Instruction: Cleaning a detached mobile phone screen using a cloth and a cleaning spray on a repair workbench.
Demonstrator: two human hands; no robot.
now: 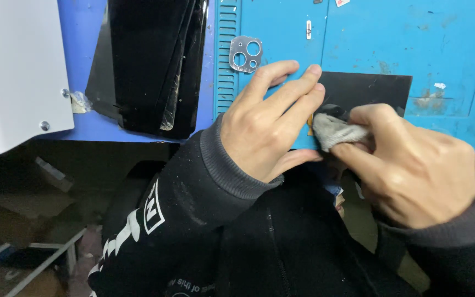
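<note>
A flat black panel (366, 91) lies on the blue tabletop (446, 49), near its front edge, and both hands meet over the panel's left end. The left hand (268, 124) lies open, palm down, with its fingers stretched out flat and pointing to the right; the fingertips press on the panel's near-left corner. The right hand (413, 165) is closed around a small grey cloth (333, 131), pinched between thumb and fingers, and the cloth's free end touches the dark surface just beside the left fingertips. Most of the panel shows uncovered to the far right of the hands.

Just beyond the left hand's fingers, on the tabletop, lies a small grey metal plate with round holes (246, 54). Further left, a stack of black sheets (149, 60) leans over the tabletop's front edge. A white flat cover (15, 71) with screws fills the far left. Both wrists wear dark sleeves with grey cuffs.
</note>
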